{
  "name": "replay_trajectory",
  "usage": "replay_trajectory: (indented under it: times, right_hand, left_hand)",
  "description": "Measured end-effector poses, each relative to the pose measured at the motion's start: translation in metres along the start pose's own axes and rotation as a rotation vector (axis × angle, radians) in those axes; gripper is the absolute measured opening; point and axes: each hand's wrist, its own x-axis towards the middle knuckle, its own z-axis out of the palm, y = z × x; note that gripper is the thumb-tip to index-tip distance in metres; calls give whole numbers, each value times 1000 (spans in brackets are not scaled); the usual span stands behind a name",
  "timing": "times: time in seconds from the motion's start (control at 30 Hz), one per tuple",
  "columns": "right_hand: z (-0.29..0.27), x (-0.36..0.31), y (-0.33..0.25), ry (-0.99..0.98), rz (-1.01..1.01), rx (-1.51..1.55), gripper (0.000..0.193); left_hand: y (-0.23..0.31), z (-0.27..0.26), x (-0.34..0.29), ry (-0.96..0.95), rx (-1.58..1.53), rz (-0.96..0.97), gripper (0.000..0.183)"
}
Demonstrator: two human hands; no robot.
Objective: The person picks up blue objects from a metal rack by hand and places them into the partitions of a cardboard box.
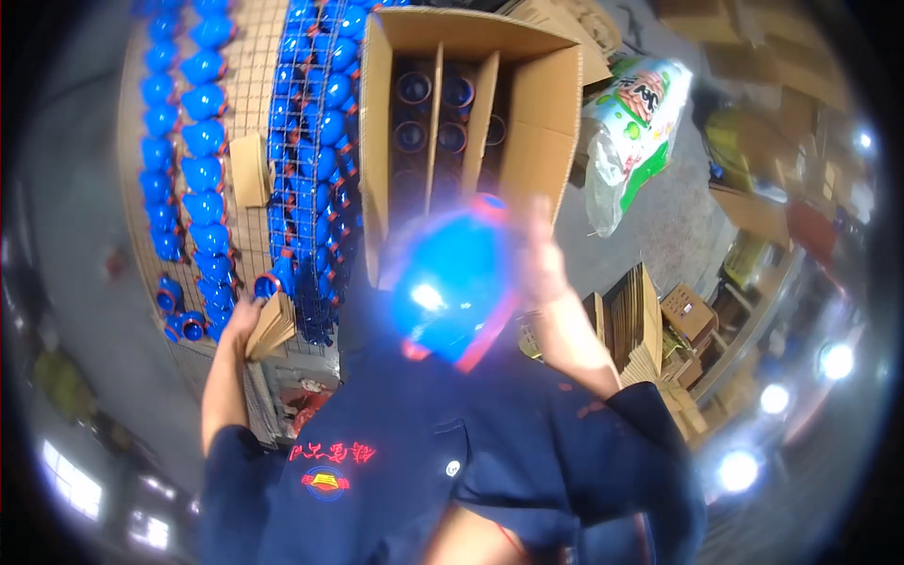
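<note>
A large glossy blue vessel (452,282) with red-orange trim hangs close in front of my chest, blurred by motion. My right hand (546,259) is at its right side and seems to grip it; its fingers are smeared. Out to the left, my left hand (247,315) is closed at the rim of a smaller-looking blue vessel (273,279) at the rack's near end. A stack of cardboard pieces (273,328) lies against that hand and partly hides it. Ahead stands an open cardboard box (541,122) with upright dividers and several dark round-mouthed vessels (411,137) inside.
Rows of blue vessels (202,174) cover a wire mesh rack (250,104) on the left, with another cardboard stack (249,169) among them. Right of the box lies a printed plastic bag (640,122) on the grey floor. Flattened cardboard (633,315) stands near my right arm.
</note>
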Motion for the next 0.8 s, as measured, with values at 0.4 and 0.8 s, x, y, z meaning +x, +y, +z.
replay_trajectory:
  times: [0.4, 0.8]
  right_hand:
    - [-161, 70, -82, 1099, -585, -1793, 20]
    - [-394, 154, -108, 1040, -579, -2055, 19]
  left_hand:
    - [178, 35, 10, -147, -1183, -218, 33]
    - [277, 23, 83, -414, -1137, 365, 32]
